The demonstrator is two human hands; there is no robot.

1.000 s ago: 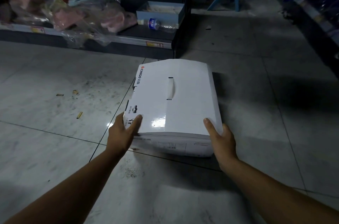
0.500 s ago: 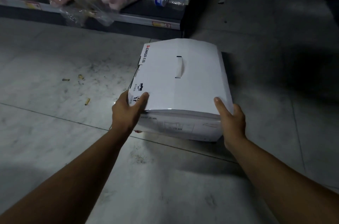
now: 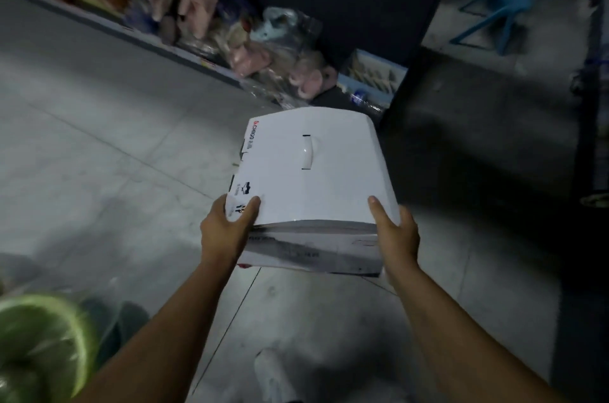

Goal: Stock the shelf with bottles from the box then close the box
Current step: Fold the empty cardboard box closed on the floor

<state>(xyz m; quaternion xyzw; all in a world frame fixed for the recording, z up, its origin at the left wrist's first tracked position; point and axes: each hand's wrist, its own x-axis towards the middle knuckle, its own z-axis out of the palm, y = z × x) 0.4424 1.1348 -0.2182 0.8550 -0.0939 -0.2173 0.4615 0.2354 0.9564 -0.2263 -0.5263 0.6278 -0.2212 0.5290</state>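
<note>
Floor [image 3: 108, 171]: grey tile, dim. Low shelf [image 3: 184, 54] ahead of me, left: bagged plush goods [image 3: 211, 7] piled along it; pale blue tray [image 3: 374, 74] at its right end, a bottle [image 3: 361, 97] lying just before the tray.

Dim, motion-blurred view; glare on the white box [image 3: 313, 168].

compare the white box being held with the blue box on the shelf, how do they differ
The white box is closed, its lid flat with a handle strip; the blue box is open-topped. The white box is gripped at its near corners by the left hand and right hand; the blue box rests untouched on the shelf. The white box looks larger, though it is nearer. Both are rectangular.
</note>
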